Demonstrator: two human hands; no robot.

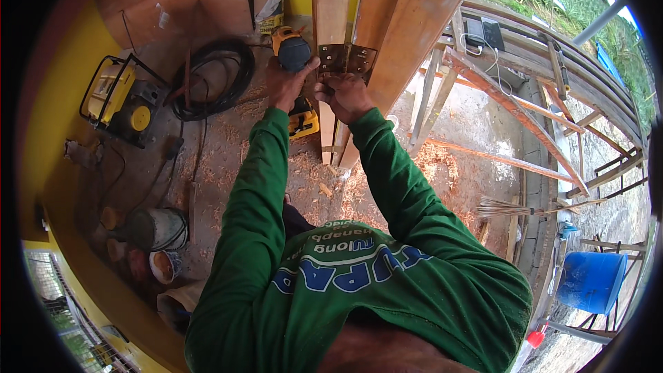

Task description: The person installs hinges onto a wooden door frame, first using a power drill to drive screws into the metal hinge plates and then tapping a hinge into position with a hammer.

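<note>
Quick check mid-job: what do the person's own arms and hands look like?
Both arms are in long green sleeves, the left sleeve and right sleeve creased and reaching the wrists. The left hand and right hand are gloveless. The matching green shirt has blue-and-white chest lettering.

Both green-sleeved arms (253, 179) stretched forward, left grip (284, 85) closed, right grip (347, 96) curled near it.

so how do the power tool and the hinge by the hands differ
The power tool is bulky and rounded; the hinge is flat. The power tool is orange and dark; the hinge is dark brown. The left hand grips the power tool, while the hinge lies against the wood.
</note>
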